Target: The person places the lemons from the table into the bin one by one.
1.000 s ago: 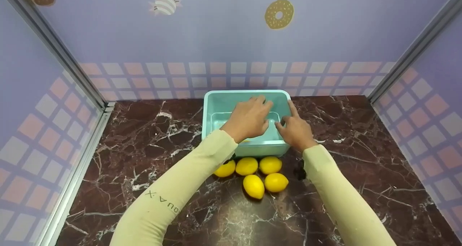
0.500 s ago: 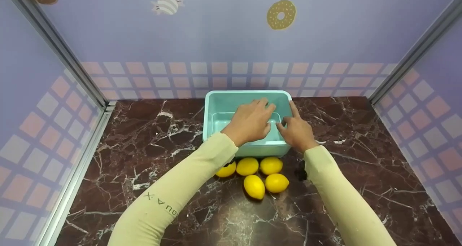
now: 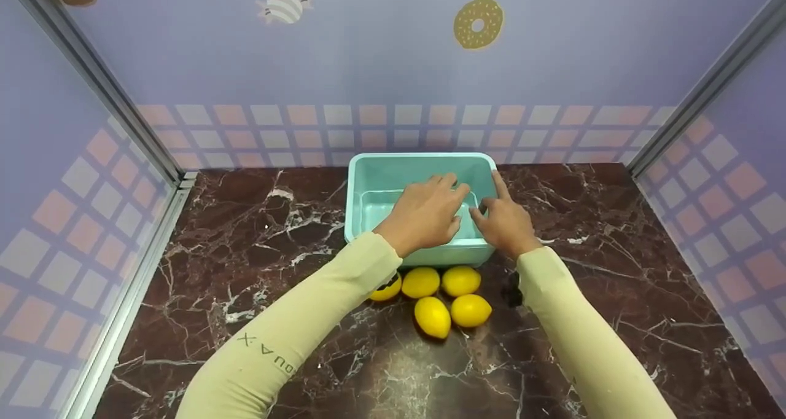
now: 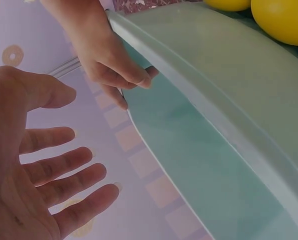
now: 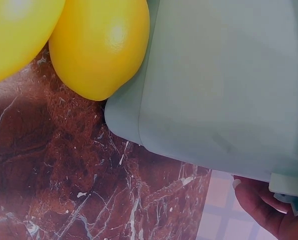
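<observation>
A light teal plastic bin (image 3: 448, 256) stands against the back wall, its inner floor partly visible. My left hand (image 3: 425, 213) hovers over the bin, fingers spread and holding nothing; the left wrist view shows its bare palm (image 4: 16, 200). At the bin's right rim, my right hand (image 3: 506, 219) grips the edge, thumb on the inner side. A finger of that hand (image 5: 261, 207) shows against the outside wall in the right wrist view. Several yellow lemons (image 3: 432, 317) lie in front of the bin, the leftmost one (image 3: 385, 290) partly hidden by my left sleeve.
Dark red marbled tabletop (image 3: 258, 321) extends around the bin. Purple walls with pink and white checks (image 3: 301, 139) enclose the back and both sides, with metal strips (image 3: 666, 115) at the corners.
My left hand has drawn slightly back toward the near rim. A bit of yellow seen beneath it inside the bin one second ago no longer shows. The right hand and lemons stay put.
</observation>
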`<state>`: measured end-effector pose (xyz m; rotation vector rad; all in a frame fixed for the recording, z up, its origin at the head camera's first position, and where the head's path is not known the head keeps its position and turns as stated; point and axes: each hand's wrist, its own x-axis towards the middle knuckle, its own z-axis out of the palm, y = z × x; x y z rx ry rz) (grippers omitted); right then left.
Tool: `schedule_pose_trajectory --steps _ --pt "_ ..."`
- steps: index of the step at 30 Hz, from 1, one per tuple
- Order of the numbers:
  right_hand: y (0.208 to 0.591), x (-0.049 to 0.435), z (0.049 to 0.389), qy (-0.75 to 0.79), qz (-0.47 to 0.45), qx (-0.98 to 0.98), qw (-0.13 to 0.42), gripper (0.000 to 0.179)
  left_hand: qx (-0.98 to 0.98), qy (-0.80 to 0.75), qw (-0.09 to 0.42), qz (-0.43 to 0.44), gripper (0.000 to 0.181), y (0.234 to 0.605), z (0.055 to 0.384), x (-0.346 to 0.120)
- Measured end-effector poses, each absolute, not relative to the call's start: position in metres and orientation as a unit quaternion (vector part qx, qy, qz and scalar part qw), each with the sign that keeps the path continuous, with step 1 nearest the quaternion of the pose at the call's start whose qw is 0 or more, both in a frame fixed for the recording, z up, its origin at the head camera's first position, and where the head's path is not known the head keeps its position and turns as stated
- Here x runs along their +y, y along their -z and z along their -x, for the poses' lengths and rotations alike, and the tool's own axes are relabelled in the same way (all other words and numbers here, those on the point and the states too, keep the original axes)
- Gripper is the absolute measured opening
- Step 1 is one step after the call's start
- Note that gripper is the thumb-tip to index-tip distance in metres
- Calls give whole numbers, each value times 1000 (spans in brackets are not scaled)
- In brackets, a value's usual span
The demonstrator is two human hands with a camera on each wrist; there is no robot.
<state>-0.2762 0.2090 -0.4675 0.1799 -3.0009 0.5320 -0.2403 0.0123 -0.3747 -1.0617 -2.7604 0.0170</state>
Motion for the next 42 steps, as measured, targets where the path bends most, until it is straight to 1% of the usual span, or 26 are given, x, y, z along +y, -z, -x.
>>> schedule_pose_trajectory --steps 6,11,22,25,31,38,42 --pt "467 210 276 -181 -57 -981 37 37 -928 -14 90 360 37 375 238 11" --pt "468 209 276 -185 -56 -981 37 37 -927 -14 87 364 39 376 236 11" --pt "467 208 277 -179 -57 -981 38 36 -923 -32 96 370 39 377 231 11" --pt "466 208 277 -181 -55 -981 36 38 -922 -23 96 375 39 378 230 12" --pt "466 209 275 -184 -54 -981 37 39 -917 -2 113 382 36 382 225 13" --pt "466 209 276 -176 -58 -982 35 41 -915 25 112 387 32 389 222 14" --pt "467 209 276 -173 -61 -982 41 39 -911 31 116 394 32 390 220 15"
